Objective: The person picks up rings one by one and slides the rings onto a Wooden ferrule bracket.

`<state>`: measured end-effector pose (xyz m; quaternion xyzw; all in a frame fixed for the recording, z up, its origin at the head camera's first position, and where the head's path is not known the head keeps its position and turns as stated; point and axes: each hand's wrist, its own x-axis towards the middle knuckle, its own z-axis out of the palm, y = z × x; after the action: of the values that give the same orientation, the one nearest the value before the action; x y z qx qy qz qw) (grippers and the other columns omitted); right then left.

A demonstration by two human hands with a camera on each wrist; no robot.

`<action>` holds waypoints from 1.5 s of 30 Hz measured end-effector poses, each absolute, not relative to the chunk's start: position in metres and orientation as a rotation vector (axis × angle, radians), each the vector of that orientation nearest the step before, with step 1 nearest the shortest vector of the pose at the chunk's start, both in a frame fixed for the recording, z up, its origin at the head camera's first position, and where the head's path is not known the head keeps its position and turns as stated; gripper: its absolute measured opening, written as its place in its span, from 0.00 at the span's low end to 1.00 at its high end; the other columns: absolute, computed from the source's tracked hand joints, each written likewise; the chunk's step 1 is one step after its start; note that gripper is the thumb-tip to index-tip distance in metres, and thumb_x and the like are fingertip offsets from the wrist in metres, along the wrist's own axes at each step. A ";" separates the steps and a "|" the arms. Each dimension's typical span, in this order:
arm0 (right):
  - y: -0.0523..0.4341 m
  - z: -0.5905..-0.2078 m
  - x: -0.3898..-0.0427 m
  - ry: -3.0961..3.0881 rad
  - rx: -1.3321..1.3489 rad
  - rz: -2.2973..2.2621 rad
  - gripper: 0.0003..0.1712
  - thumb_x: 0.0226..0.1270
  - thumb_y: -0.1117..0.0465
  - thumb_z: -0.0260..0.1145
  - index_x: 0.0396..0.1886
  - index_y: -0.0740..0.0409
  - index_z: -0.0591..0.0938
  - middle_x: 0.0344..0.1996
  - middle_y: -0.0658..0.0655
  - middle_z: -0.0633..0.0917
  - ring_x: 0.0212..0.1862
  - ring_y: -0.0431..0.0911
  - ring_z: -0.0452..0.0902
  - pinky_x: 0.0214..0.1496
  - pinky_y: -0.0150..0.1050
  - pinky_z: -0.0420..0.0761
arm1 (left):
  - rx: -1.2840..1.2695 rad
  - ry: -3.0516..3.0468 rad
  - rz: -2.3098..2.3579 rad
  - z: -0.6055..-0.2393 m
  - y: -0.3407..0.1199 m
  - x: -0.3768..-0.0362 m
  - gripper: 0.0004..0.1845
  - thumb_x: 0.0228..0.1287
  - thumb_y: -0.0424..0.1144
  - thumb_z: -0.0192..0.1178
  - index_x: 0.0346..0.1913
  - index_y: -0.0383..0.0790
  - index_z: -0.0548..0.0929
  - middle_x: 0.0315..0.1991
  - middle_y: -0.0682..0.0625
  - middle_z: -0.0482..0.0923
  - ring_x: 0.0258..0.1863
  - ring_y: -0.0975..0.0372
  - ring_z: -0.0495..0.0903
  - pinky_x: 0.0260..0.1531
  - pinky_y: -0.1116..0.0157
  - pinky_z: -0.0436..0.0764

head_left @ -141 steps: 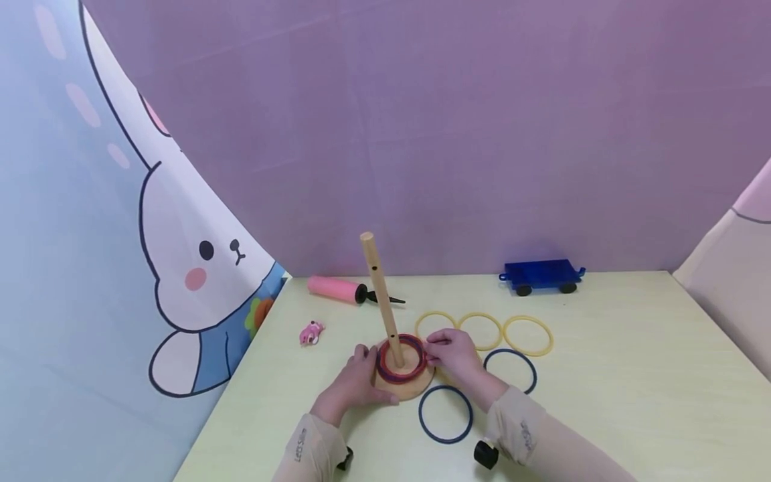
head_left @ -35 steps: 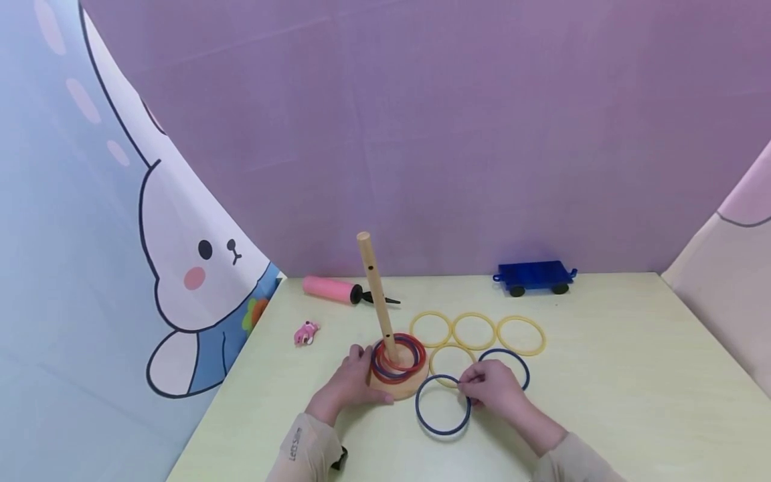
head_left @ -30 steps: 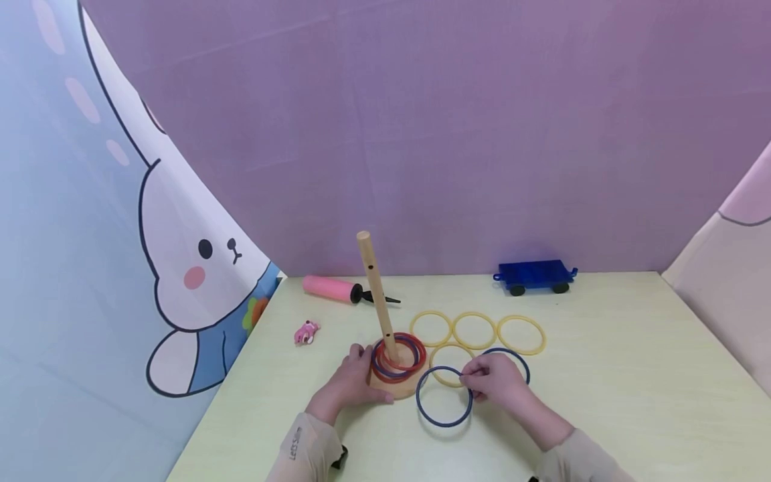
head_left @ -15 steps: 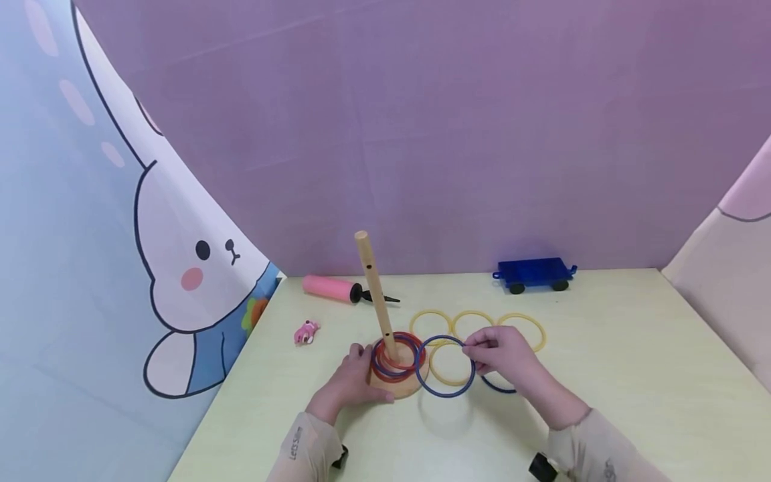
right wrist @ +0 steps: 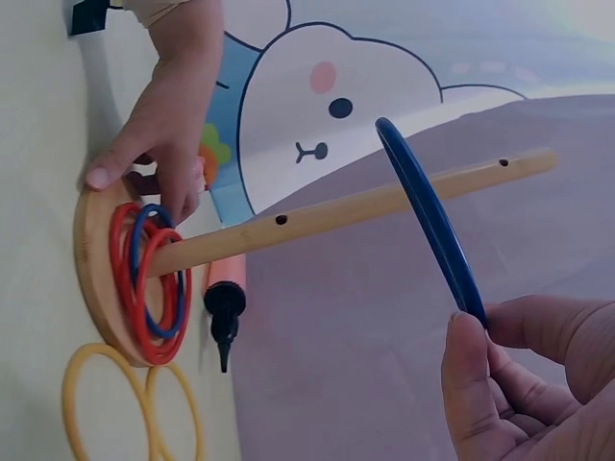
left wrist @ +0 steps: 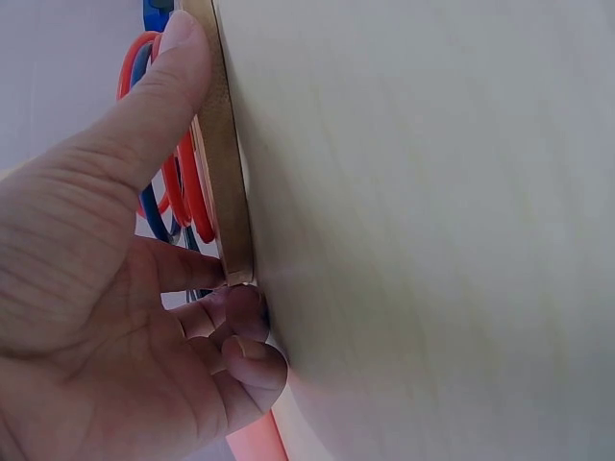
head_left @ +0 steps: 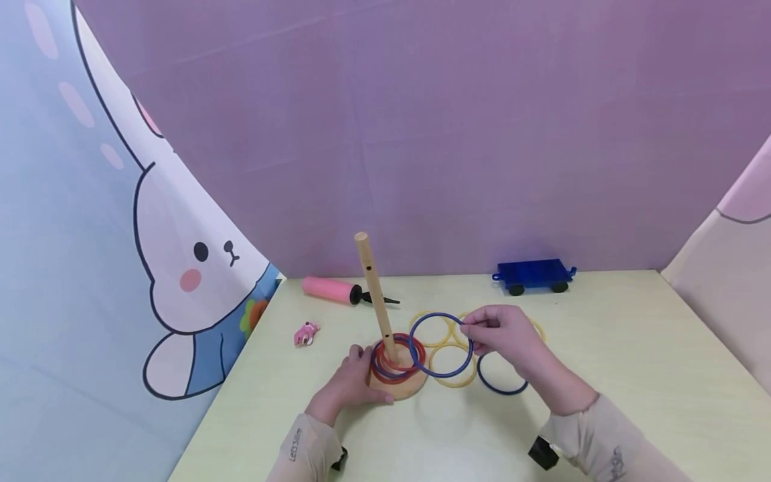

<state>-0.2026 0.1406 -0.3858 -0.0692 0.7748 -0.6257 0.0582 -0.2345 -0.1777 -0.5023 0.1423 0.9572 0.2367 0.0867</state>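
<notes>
— Two hands at work?
— Yes. The left hand [head_left: 349, 383] grips the wooden peg base [head_left: 399, 388] on the table [head_left: 632, 375]; the right hand [head_left: 506, 335] pinches a blue ring [head_left: 421, 358], lifted beside the peg [head_left: 375, 294].

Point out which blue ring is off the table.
The thin blue plastic ring pinched by the right hand, lifted beside the wooden peg; the other loose one lies flat.

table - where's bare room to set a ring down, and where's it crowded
Bare table lies to the right of the yellow rings, below the blue toy cart, and along the near edge between the two sleeves. It is crowded from the peg base to the flat blue ring, where the right hand holds a lifted blue ring.
</notes>
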 end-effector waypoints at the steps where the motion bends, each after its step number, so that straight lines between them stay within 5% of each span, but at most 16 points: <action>1: 0.141 -0.383 -0.203 2.350 -0.212 -1.896 0.13 0.65 0.64 0.68 0.43 0.71 0.82 0.28 0.57 0.84 0.29 0.49 0.81 0.34 0.39 0.84 | 0.424 2.852 0.705 -0.502 -0.178 -0.234 0.63 0.38 0.62 0.77 0.74 0.34 0.58 0.59 0.37 0.61 0.54 0.47 0.68 0.55 0.46 0.73; 45: 0.107 -0.311 -0.206 2.347 -0.395 -2.022 0.13 0.65 0.62 0.68 0.44 0.69 0.84 0.33 0.59 0.86 0.31 0.49 0.82 0.38 0.40 0.84 | 0.427 2.850 0.718 -0.502 -0.178 -0.233 0.62 0.39 0.63 0.76 0.74 0.37 0.58 0.59 0.37 0.61 0.55 0.47 0.67 0.55 0.46 0.73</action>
<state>-0.2064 0.1075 -0.3106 -0.1265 0.7514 -0.6475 0.0093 -0.2327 -0.1776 -0.5019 0.1431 0.9561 0.2410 0.0857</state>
